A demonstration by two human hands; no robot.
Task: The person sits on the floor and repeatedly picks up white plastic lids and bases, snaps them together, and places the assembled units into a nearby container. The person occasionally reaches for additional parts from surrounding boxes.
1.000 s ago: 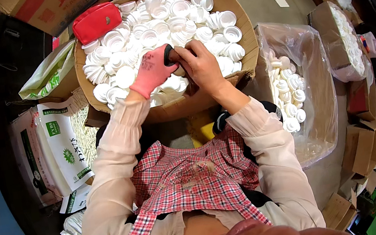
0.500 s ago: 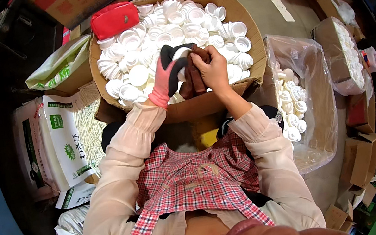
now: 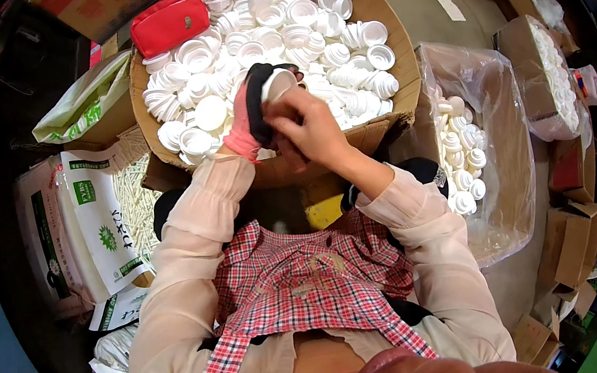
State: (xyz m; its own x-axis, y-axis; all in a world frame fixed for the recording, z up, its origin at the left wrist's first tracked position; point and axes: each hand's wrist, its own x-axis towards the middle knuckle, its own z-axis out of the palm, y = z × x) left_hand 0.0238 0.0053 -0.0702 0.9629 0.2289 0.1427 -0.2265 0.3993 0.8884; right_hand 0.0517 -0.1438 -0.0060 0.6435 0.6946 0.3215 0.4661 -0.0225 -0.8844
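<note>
My left hand (image 3: 252, 116), in a pink and black glove, is closed around a white round plastic piece (image 3: 278, 84) over the near part of a big carton (image 3: 400, 40). White plastic lids (image 3: 210, 112) and ring-shaped pieces fill that carton. My bare right hand (image 3: 311, 124) is against the left one, its fingers curled in beside the white piece. What they pinch is hidden. A dark brown soft-looking thing (image 3: 292, 156), mostly covered, shows below between the hands.
A red pouch (image 3: 170, 25) lies on the lids at the far left. To the right stands a plastic-lined carton (image 3: 499, 156) with stacked white pieces (image 3: 456, 155). At left, thin pale sticks (image 3: 134, 199) lie beside a printed white bag (image 3: 98, 216). More cartons (image 3: 570, 246) line the right.
My right hand has moved down and left, closer to my left hand. The brown thing, plainly visible before, is now mostly hidden. The view has shifted slightly.
</note>
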